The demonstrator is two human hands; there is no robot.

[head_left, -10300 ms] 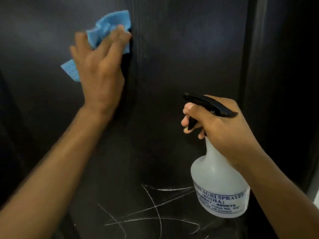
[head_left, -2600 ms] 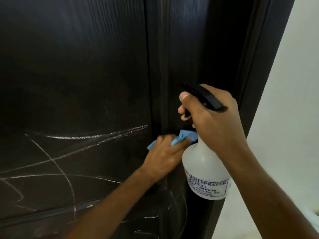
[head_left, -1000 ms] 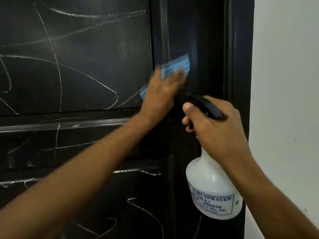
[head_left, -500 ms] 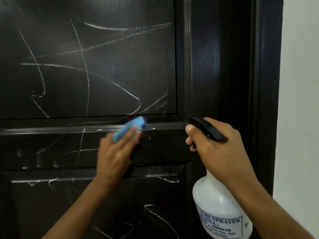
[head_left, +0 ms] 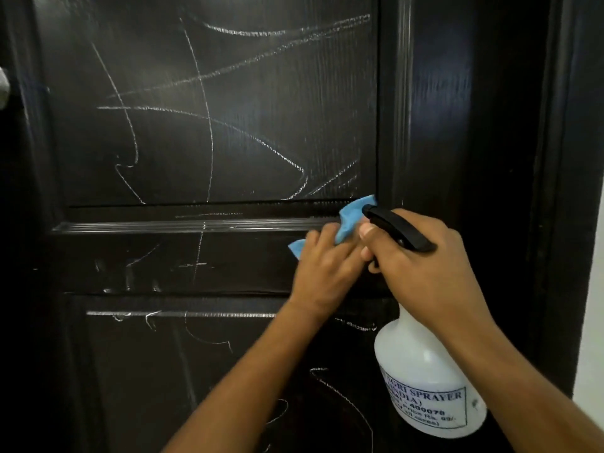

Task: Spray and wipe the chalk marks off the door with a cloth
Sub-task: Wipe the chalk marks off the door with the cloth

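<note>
**Cloth back at the panel corner, hands crowding each other**

Since half a second ago the left hand (head_left: pixel 327 259) has slid the blue cloth (head_left: pixel 351 220) rightward along the door's middle rail, from near the centre to the lower right corner of the upper panel, and it now sits right beside the sprayer head.

Nearest the camera, the right hand (head_left: pixel 421 259) is curled round the neck of the white spray bottle (head_left: pixel 425 384), index finger on the black trigger (head_left: pixel 395 228). Just beyond, the left hand presses the cloth against the door (head_left: pixel 457 125) with fingers laid over it; the cloth pokes out above and to the left of them.

Risks, as I judge them: the two hands are touching or nearly so, so a stroke further right could knock the nozzle or squeeze out a stray spray onto the cloth hand instead of the marks. The raised moulding (head_left: pixel 163 225) under the panel may catch the cloth and leave chalk in its grooves. A dry pass could smear the lines, not lift them.

Room lies leftward and upward: the chalk marks (head_left: pixel 209 103) cross the whole upper panel, with more on the rail and lower panel. To the right, the door frame (head_left: pixel 555 158) and pale wall (head_left: pixel 593 289) close things in.
</note>
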